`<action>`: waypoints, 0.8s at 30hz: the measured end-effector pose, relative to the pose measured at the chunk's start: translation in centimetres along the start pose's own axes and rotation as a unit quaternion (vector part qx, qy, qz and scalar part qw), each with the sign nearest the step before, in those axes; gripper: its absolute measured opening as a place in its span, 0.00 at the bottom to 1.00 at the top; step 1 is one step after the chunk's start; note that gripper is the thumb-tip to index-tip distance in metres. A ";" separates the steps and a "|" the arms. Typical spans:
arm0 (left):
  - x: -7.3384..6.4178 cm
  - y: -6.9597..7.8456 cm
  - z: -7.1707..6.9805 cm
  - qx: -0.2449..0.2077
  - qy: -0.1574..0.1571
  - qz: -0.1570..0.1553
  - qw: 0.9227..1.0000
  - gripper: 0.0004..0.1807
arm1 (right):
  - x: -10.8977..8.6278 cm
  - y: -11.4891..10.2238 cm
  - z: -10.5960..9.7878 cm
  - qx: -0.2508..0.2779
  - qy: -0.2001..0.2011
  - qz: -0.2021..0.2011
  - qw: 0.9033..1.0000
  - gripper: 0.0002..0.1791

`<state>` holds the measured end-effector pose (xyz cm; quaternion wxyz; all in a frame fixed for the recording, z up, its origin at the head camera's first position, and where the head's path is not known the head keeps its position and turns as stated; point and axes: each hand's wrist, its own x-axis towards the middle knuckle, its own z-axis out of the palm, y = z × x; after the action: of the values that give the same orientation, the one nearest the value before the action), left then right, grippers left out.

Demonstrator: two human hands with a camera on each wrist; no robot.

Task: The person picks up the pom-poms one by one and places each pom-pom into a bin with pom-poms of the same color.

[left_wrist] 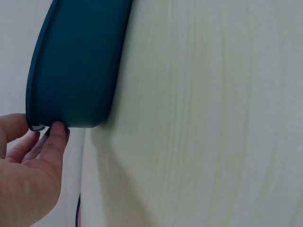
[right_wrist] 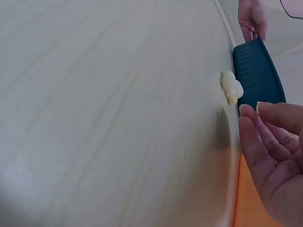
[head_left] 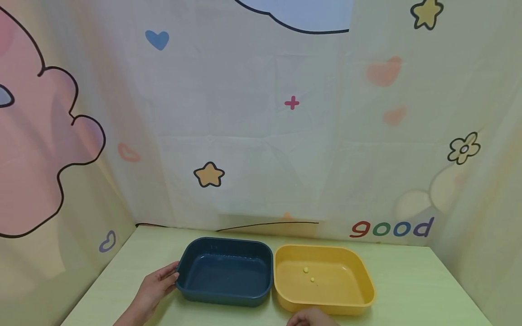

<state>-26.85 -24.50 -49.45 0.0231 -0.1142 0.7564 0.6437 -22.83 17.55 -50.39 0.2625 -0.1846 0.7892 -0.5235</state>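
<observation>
My left hand (head_left: 152, 289) is at the left end of a dark blue plastic tray (head_left: 226, 301), thumb and fingers about its rim. In the left wrist view the hand (left_wrist: 33, 175) holds the corner of that blue tray (left_wrist: 80, 66). My right hand (head_left: 311, 318), partly cut off by the head view's lower edge, is by the front of a yellow tray (head_left: 326, 309). In the right wrist view its fingers (right_wrist: 255, 146) are loosely bent, thumb and fingertips slightly apart. Just beyond them appears a small white piece with a yellow end (right_wrist: 231, 87); whether it touches the table is unclear.
Two small pale yellow bits, one farther back (head_left: 306, 270) and one nearer (head_left: 312, 280), lie in the yellow tray. The trays stand side by side on a pale wood-grain table (head_left: 416, 290). A printed cloth (head_left: 253, 108) hangs behind and at both sides.
</observation>
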 end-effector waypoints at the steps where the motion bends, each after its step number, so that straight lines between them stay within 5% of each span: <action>1: 0.0 0.0 0.0 0.000 0.000 0.000 1.000 0.26 | -0.1 0.0 -0.2 0.000 0.001 0.008 1.000 0.12; 10: -0.3 0.0 -0.1 0.005 -0.005 0.007 1.000 0.26 | -0.3 -0.6 -2.3 -0.025 -0.030 0.040 0.998 0.14; 16: -0.4 0.1 -0.1 0.016 -0.008 0.012 1.000 0.26 | -1.5 -3.7 -3.0 -0.034 0.020 0.060 0.997 0.09; 24: -0.3 0.0 -0.1 0.015 -0.005 0.010 1.000 0.25 | -2.2 -6.4 -5.6 0.002 0.017 0.027 0.999 0.10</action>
<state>-26.51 -24.56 -49.32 0.0223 -0.1027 0.7668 0.6332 -24.41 20.43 -42.19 0.2631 -0.1539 0.7974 -0.5208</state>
